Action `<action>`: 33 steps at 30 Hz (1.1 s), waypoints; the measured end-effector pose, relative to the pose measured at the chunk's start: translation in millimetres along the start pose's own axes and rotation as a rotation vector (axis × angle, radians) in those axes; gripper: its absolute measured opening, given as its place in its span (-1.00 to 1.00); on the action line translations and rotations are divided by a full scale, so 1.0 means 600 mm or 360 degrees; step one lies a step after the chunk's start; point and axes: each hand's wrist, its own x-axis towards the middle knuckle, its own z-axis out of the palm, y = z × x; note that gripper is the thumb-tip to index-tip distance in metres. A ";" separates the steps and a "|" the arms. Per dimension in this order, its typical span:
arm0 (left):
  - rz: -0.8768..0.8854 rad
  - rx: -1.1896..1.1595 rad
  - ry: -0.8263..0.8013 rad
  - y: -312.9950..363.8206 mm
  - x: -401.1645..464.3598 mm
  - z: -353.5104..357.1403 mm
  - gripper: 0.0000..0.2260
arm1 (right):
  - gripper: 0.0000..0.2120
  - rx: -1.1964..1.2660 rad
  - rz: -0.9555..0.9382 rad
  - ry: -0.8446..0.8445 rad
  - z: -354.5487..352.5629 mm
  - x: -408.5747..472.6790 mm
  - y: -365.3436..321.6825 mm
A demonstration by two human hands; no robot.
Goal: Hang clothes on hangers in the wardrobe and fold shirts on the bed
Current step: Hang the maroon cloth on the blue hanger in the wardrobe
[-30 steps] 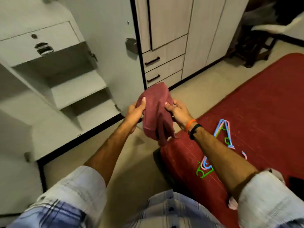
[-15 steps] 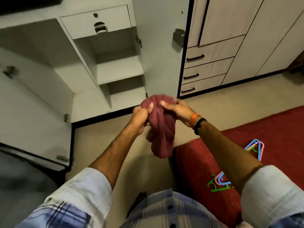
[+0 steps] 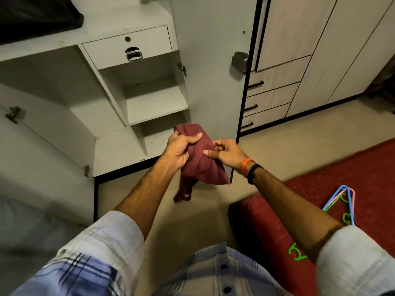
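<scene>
Nearest the camera are the person's plaid shirt front and two rolled light sleeves [image 3: 102, 238], with both bare forearms reaching forward over the beige floor [image 3: 192, 223]. To the right lies the bed [image 3: 374, 171] under a red cover, its near left corner just beside the right forearm. On that cover, near the bed's left edge, rests a bunch of plastic hangers [image 3: 342, 201] in blue, pink and green; the right arm hides the middle of the bunch, and a green hook shows again below the elbow.

Further out, over the floor and off the bed, both hands hold a bundled maroon shirt [image 3: 203, 163]. The left hand [image 3: 179, 148] grips its upper left part, fingers curled into the cloth and thumb laid across the top. The right hand [image 3: 226, 151] pinches the cloth with thumb and forefinger from the right, the other fingers bent above it; an orange band and a black band circle that wrist. A loose end of the shirt hangs down below the hands.

Beyond stands the open white wardrobe [image 3: 149, 99] with bare shelves and a small drawer [image 3: 128, 47] with a metal pull. Its open door [image 3: 213, 60] stands behind the shirt. Farther right are wood-grain cabinet fronts [image 3: 299, 50] with three black-handled drawers.
</scene>
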 end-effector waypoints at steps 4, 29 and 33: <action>-0.0197 0.0411 -0.0063 0.002 0.007 -0.031 -0.83 | -0.87 -0.0075 -0.0026 0.0331 0.007 0.031 0.008; -0.0428 -0.0063 0.0331 -0.032 0.013 -0.003 -0.83 | -0.56 -0.0401 -0.0212 -0.0015 0.003 -0.018 -0.040; -0.0450 -0.0135 0.0329 -0.030 0.007 -0.001 -0.81 | -0.39 -0.0597 -0.0208 -0.0084 0.019 -0.016 -0.045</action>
